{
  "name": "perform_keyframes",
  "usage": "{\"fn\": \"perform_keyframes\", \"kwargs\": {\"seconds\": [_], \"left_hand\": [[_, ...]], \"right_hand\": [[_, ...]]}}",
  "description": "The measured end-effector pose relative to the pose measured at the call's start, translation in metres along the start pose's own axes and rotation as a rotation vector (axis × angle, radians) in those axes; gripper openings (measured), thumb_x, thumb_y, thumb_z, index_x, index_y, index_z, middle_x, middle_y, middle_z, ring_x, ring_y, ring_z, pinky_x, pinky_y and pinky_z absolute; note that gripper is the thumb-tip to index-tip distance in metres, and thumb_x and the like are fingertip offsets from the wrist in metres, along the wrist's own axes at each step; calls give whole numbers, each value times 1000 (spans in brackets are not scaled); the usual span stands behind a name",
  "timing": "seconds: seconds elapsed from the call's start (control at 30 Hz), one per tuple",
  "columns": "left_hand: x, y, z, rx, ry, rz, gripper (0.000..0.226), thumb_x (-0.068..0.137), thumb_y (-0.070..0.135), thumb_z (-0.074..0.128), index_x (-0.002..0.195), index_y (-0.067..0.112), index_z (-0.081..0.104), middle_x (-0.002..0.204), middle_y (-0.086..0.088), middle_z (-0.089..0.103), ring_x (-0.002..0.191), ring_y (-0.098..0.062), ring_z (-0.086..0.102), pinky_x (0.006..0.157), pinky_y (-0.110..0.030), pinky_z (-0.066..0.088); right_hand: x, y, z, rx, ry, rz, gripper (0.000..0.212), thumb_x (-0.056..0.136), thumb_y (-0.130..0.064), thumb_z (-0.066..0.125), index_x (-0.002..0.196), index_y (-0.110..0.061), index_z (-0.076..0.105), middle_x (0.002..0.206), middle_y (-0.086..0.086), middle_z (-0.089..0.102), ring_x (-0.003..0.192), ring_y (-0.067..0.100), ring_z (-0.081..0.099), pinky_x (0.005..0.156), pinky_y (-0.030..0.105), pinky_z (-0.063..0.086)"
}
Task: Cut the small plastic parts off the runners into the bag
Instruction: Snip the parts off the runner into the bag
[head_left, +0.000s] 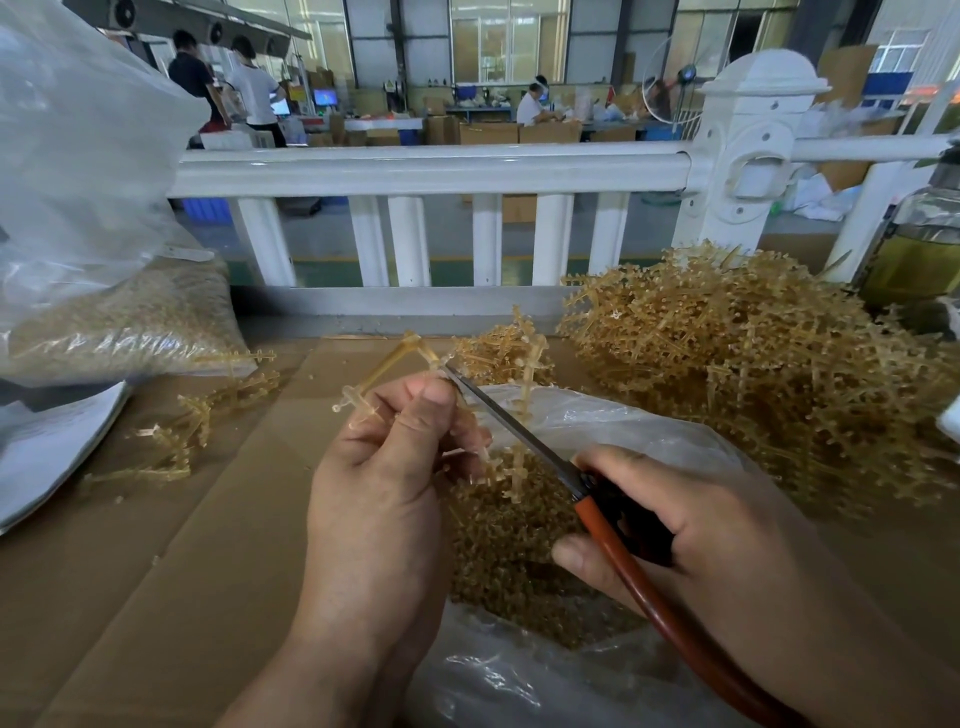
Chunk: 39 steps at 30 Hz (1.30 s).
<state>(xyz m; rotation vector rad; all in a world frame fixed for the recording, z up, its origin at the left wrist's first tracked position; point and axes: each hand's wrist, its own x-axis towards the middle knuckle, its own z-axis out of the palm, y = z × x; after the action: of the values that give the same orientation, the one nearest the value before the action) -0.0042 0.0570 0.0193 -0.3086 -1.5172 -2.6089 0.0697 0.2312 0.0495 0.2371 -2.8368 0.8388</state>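
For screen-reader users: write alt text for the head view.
A person's left hand holds a translucent amber plastic runner by an open clear plastic bag of small cut amber parts, while the right hand grips orange-handled scissors whose blades reach the runner. A heap of uncut runners lies on brown cardboard at right.

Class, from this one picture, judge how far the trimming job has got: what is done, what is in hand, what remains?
Done: the open bag holds a heap of cut parts. In hand: the left hand pinches one runner while the right hand grips scissors, blade tip at it. Left: a large pile of runners on the right, so much remains.
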Motion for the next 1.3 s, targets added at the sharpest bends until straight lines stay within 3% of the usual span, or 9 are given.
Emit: {"fn": "perform_keyframes", "kwargs": {"seconds": [0.13, 0.27, 0.47, 0.53, 0.63, 0.7, 1.03, 1.17, 1.3], "left_hand": [[1, 0, 1, -14, 8, 7, 13, 89, 26, 67, 84, 15, 63, 71, -4, 61, 65, -14, 55, 62, -22, 50], [0, 0, 1, -11, 3, -4, 12, 89, 28, 66, 79, 21, 67, 72, -2, 61, 66, -13, 56, 66, -26, 49], [-1, 1, 3, -10, 5, -4, 15, 87, 28, 66, 73, 26, 71, 71, -2, 62, 66, -13, 57, 69, -29, 47], [-1, 1, 3, -10, 5, -5, 15, 86, 28, 66, 72, 26, 70, 70, -2, 62, 65, -13, 57, 68, -29, 47], [0, 0, 3, 1, -1, -4, 13, 87, 29, 66, 79, 18, 66, 71, -4, 61, 65, -15, 55, 66, -28, 49], [0, 1, 2, 1, 0, -5, 13, 86, 29, 66, 77, 20, 67, 71, -3, 61, 65, -14, 56, 64, -26, 50], [1, 0, 2, -3, -7, -2, 16, 87, 30, 65, 72, 26, 68, 70, -3, 61, 65, -14, 58, 63, -23, 51], [2, -1, 1, 5, -5, -5, 16, 88, 29, 66, 76, 20, 65, 71, -4, 61, 67, -16, 56, 69, -30, 48], [3, -2, 0, 34, -20, 11, 18, 91, 30, 68, 74, 23, 67, 73, -6, 61, 69, -18, 57, 72, -34, 47]], "right_hand": [[-1, -1, 0, 33, 3, -7, 43, 72, -83, 49, 108, -60, 47, 85, -34, 64, 73, -10, 63, 68, 7, 45], [-2, -1, 1, 31, 16, -10, 37, 73, -81, 51, 103, -60, 49, 85, -37, 63, 73, -14, 62, 66, 3, 43], [0, 0, 1, 38, 3, 9, 27, 69, -83, 49, 93, -79, 39, 90, -38, 63, 77, -15, 62, 76, 7, 46], [0, 1, 0, 34, -5, 24, 27, 68, -84, 47, 93, -76, 42, 89, -37, 63, 76, -14, 62, 75, 9, 47], [0, 2, 0, 16, -6, 27, 49, 68, -84, 47, 107, -55, 50, 84, -29, 65, 72, -7, 64, 71, 15, 49], [1, 2, 0, 1, 3, 23, 55, 67, -85, 46, 111, -50, 50, 82, -27, 65, 71, -6, 64, 70, 16, 49], [2, 2, 0, 13, 14, 12, 48, 68, -84, 47, 105, -53, 51, 81, -31, 63, 73, -8, 62, 67, 11, 46], [2, 1, 2, -6, 24, 2, 44, 70, -85, 47, 107, -59, 46, 91, -36, 60, 85, -16, 56, 79, 3, 39], [2, 2, 1, -5, 18, 15, 48, 68, -91, 41, 107, -63, 43, 98, -36, 59, 92, -15, 55, 82, 6, 41]]}}
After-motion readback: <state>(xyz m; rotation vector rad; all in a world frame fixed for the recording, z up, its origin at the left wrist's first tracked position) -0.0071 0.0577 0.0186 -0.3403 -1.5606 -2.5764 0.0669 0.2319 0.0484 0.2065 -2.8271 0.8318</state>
